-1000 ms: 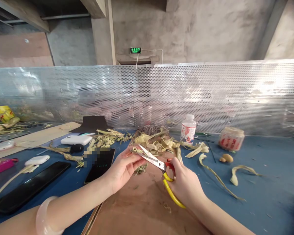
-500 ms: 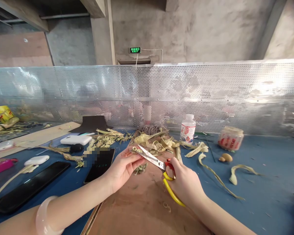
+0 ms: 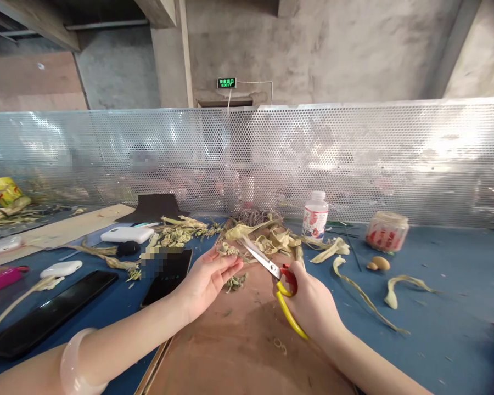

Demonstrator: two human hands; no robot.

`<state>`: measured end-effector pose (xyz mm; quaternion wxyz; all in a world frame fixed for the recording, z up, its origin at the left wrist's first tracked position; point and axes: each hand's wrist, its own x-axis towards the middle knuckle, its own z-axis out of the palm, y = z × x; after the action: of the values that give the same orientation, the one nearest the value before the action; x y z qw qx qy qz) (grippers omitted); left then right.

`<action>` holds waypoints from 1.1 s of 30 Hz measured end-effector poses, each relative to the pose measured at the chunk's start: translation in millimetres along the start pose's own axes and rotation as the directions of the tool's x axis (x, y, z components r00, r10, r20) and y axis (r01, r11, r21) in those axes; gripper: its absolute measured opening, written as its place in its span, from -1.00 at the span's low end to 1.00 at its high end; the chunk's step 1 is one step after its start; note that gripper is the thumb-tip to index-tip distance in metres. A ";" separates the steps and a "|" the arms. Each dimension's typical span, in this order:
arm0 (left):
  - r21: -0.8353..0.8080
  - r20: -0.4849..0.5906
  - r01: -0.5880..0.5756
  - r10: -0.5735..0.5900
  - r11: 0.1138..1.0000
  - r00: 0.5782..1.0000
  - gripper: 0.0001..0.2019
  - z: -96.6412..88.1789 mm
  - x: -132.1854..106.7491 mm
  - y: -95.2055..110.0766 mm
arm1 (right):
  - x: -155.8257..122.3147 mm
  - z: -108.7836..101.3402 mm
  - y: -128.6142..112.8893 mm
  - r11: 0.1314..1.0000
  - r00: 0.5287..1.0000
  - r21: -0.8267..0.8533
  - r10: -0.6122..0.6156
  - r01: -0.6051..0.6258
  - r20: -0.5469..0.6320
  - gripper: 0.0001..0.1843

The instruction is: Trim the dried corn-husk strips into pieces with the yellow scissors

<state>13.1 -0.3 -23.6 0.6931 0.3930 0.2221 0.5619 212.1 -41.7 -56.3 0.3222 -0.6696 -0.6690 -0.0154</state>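
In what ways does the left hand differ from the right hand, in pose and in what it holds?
The left hand lies open, palm up, with a small curled plant piece at its fingertips; the right hand is closed on the red and yellow handles of the scissors. The left wrist wears a pale bangle; the right wrist is bare. Both are over the brown board.

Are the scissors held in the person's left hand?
No, the right hand grips the scissors by their yellow handles.
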 end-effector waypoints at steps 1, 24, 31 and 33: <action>-0.002 -0.009 0.000 0.000 1.000 1.000 -0.83 0.3 -0.1 0.5 | 0.6 -0.7 0.3 0.999 1.000 0.039 0.026 -0.026 0.001 -0.87; 0.129 0.081 0.038 -0.049 0.991 0.996 -0.83 -2.1 -3.7 -2.3 | 3.4 -0.2 3.8 0.958 0.998 0.279 0.056 -0.065 0.041 -0.79; 0.243 0.167 0.010 -0.052 0.970 0.985 -0.87 -0.2 -5.9 -2.1 | 5.1 1.9 5.2 0.933 0.999 0.358 0.039 -0.042 0.016 -0.71; 0.305 0.181 0.007 -0.066 0.952 0.981 -0.83 -1.2 -7.3 -2.6 | 4.8 1.6 4.4 0.930 0.999 0.366 0.036 -0.038 0.011 -0.71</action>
<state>11.7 -7.1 -27.4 0.6529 0.5421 0.2459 0.4683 215.9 -36.3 -57.2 0.4402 -0.6104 -0.6481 0.1170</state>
